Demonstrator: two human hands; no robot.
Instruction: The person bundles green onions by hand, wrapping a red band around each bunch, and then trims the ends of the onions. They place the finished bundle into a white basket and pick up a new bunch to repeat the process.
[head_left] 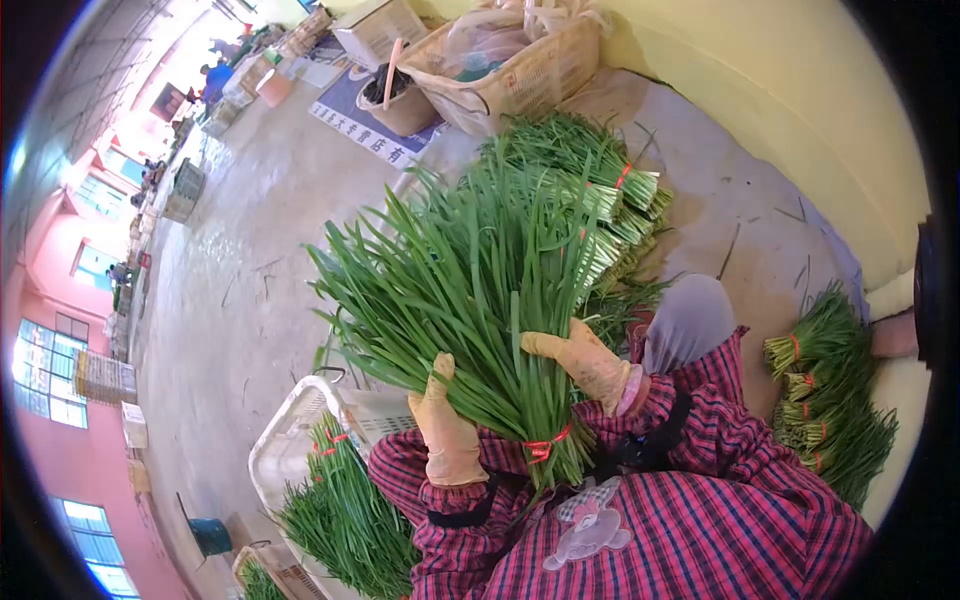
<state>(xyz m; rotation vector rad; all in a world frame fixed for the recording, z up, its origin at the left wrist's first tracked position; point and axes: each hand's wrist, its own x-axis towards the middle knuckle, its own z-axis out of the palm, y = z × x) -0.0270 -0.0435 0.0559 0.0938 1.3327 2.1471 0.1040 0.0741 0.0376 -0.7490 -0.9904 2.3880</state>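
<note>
A large bunch of Chinese chives (470,290) lies across my lap, its long green leaves fanning away from me. A red band (545,447) ties it near the stem end, which points toward my body. My left hand (448,428), in a pale yellow glove, grips the left side of the bunch with its thumb up. From the right side my right hand (588,366), also gloved, clasps it with the thumb lying over the leaves. Some fingers of both hands are hidden behind the leaves.
Tied chive bundles (600,200) are piled beyond my hands, and more bundles (830,390) lie at the right wall. A white crate (285,425) with chives stands on my left. At the back are a large basket (530,85) and a bucket (405,108).
</note>
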